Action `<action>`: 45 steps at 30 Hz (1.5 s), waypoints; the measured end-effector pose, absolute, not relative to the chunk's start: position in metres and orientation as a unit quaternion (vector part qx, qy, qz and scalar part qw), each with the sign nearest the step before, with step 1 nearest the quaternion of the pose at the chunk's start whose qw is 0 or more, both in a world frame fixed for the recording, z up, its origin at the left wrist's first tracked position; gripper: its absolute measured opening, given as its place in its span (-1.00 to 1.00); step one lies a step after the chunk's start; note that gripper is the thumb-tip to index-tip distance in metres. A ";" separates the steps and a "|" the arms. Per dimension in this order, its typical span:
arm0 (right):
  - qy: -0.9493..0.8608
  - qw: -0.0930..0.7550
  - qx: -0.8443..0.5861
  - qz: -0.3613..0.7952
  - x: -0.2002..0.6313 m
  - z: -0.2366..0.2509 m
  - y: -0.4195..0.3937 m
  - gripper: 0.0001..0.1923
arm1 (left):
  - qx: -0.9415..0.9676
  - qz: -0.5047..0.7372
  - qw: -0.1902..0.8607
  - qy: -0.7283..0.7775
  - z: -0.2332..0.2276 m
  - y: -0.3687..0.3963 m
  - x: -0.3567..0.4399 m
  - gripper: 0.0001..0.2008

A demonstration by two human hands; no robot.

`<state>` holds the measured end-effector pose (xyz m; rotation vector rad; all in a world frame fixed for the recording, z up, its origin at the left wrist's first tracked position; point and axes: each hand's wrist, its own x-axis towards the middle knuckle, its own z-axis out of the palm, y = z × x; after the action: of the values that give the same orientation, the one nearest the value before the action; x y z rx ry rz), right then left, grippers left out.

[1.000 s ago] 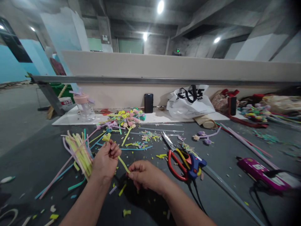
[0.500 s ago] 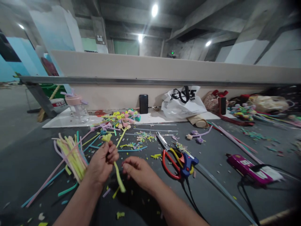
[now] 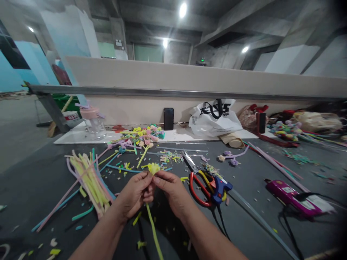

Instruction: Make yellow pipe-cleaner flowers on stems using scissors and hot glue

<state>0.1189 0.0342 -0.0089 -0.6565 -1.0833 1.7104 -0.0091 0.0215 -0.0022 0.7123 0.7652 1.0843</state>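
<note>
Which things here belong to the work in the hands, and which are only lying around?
In use:
left hand
right hand
yellow pipe-cleaner flower, pinched by both hands

Lying about:
bundle of pipe cleaners
red scissors
blue glue gun
purple glue gun
phone
white bag

bare concrete ceiling, round lamps, blue walls.
</note>
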 end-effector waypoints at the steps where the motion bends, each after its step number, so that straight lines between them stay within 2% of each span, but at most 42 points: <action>1: -0.433 0.486 -0.269 0.710 0.119 -0.009 0.035 -0.78 | 0.324 0.495 0.725 0.352 -0.002 0.021 -0.008 -0.73; 10: -0.393 0.503 -0.259 0.725 0.120 -0.011 0.036 -0.86 | 0.343 0.471 0.737 0.343 -0.006 0.020 -0.006 -0.70; 18: -0.382 0.517 -0.249 0.725 0.117 -0.010 0.033 -0.84 | 0.324 0.434 0.792 0.282 -0.009 0.019 -0.008 -0.80; 24: -0.353 0.486 -0.241 0.763 0.116 -0.007 0.035 -0.76 | 0.343 0.440 0.776 0.294 -0.009 0.018 -0.003 -0.80; 35: -0.311 0.431 -0.222 0.817 0.129 -0.008 0.041 -0.76 | 0.336 0.426 0.787 0.292 -0.001 0.017 -0.010 -0.80; 42: -0.287 0.469 -0.258 0.794 0.134 -0.006 0.047 -0.77 | 0.330 0.453 0.773 0.296 -0.001 0.021 -0.014 -0.75; 45: -0.304 0.460 -0.253 0.795 0.136 -0.006 0.047 -0.78 | 0.327 0.474 0.760 0.300 -0.004 0.022 -0.014 -0.77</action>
<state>0.1363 0.0473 -0.0056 -0.6222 -0.7474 1.9579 -0.0135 0.0217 -0.0036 0.7116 0.6528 1.0323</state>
